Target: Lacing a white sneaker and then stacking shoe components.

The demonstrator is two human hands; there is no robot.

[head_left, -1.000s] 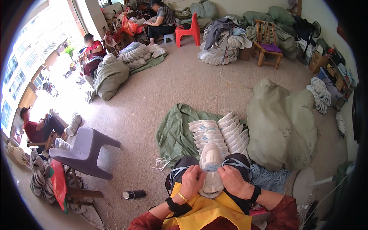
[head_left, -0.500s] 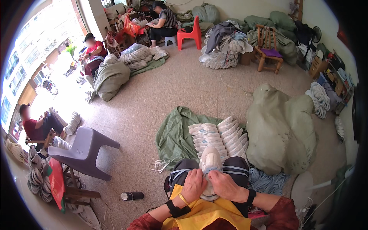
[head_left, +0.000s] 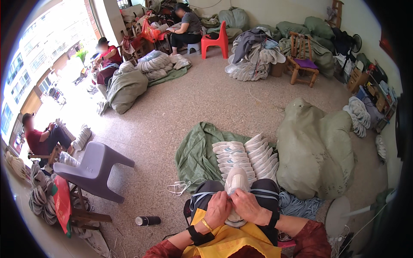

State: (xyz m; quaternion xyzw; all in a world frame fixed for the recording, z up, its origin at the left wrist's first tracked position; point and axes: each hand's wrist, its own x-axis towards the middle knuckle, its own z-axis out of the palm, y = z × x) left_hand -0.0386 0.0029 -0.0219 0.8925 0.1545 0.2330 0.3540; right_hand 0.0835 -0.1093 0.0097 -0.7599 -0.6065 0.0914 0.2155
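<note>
A white shoe [head_left: 237, 177] rests in my lap between my knees, its toe pointing away from me. My left hand [head_left: 218, 208] and my right hand [head_left: 248, 206] meet over its lacing area, fingers pinched together and the tips nearly touching. A bit of light blue shoelace [head_left: 232, 190] shows at the fingertips; my fingers hide most of it. Light blue laces are looped round both thighs. Beyond my knees, white shoe uppers [head_left: 234, 157] lie in two overlapping rows on a green cloth sack [head_left: 195, 150].
A big full sack [head_left: 309, 150] stands at the right, beside a heap of light blue laces [head_left: 297, 201]. To the left are a grey plastic chair [head_left: 97, 167] and a dark bottle [head_left: 147, 220]. Several people sit working farther off, among sacks and shoe piles [head_left: 251, 64].
My right hand has come inward and slightly up, so both sets of fingertips now meet over the shoe. The left has barely shifted.
</note>
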